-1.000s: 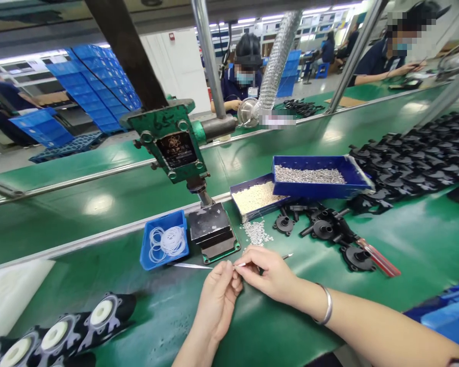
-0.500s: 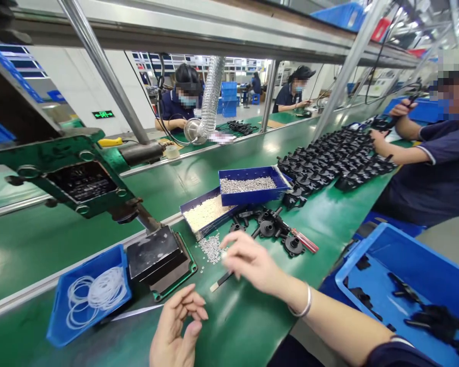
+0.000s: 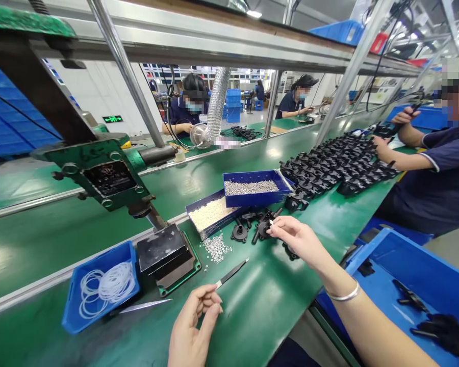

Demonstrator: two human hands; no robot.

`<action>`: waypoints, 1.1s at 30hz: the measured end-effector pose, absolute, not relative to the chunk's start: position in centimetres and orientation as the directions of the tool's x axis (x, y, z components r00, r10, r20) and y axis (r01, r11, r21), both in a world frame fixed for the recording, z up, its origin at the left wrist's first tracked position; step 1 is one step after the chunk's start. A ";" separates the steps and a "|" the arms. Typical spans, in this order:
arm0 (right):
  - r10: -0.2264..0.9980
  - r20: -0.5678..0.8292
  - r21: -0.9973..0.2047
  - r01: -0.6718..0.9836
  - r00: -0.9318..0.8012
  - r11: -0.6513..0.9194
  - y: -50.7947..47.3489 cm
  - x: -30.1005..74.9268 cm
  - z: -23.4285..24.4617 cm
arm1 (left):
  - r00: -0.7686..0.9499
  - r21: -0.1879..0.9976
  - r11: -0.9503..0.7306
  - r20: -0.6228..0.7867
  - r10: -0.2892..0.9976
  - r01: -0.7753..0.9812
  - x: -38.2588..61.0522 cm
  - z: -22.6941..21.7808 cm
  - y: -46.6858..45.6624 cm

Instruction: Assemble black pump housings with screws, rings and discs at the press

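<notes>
My right hand point(image 3: 298, 239) reaches out over a small cluster of black plastic parts point(image 3: 252, 229) on the green bench, its fingertips pinched on a tiny white piece. My left hand point(image 3: 193, 326) hovers low near the bench front, fingers loosely curled with nothing visible in them. Black tweezers point(image 3: 231, 272) lie on the bench just beyond its fingertips. A little heap of small silvery rings point(image 3: 216, 248) sits between the tweezers and a box of white beads point(image 3: 210, 213).
A green hand press point(image 3: 110, 176) with its black base point(image 3: 164, 255) stands at left, beside a blue tray of white O-rings point(image 3: 103, 285). A blue box of metal pins point(image 3: 252, 187) sits behind. A co-worker point(image 3: 436, 168) handles many black parts point(image 3: 336, 163) at right. Blue bin point(image 3: 401, 285) at lower right.
My right hand let go of the tweezers, which now lie on the bench, and moved right to the black parts. My left hand opened and drew back. The view swung right.
</notes>
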State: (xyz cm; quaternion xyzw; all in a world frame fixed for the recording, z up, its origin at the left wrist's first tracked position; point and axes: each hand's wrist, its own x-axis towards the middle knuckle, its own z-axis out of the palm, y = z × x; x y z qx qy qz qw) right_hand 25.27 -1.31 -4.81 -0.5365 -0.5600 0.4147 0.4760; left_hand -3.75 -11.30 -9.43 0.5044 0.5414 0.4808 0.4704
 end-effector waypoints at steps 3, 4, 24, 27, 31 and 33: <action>0.965 0.252 -0.888 0.377 -0.076 0.262 -3.1 23.2 -3.5 | 0.021 0.994 0.103 -0.104 0.994 0.044 -3.5 -9.3 -11.0; 0.946 0.294 -0.866 0.381 -0.137 0.324 -3.9 22.2 -3.2 | 0.034 0.992 0.129 -0.129 0.991 -0.014 -3.4 -9.3 -11.0; 0.670 0.159 -0.903 0.168 -0.725 0.396 -3.6 10.8 -4.2 | -0.167 0.612 0.081 -0.337 0.927 -0.787 -5.0 -7.0 -10.2; 0.685 0.262 -0.833 0.199 -0.680 0.516 -3.4 10.3 -4.8 | -0.203 0.629 0.064 -0.343 0.917 -0.775 -5.0 -7.3 -10.2; 0.661 0.320 -0.738 0.259 -0.679 0.623 -4.0 10.0 -5.8 | -0.240 0.708 0.049 -0.302 0.923 -0.704 -5.0 -7.7 -10.3; 0.656 0.316 -0.695 0.304 -0.686 0.652 -4.2 10.0 -6.3 | -0.262 0.760 0.042 -0.275 0.925 -0.649 -4.9 -7.9 -10.4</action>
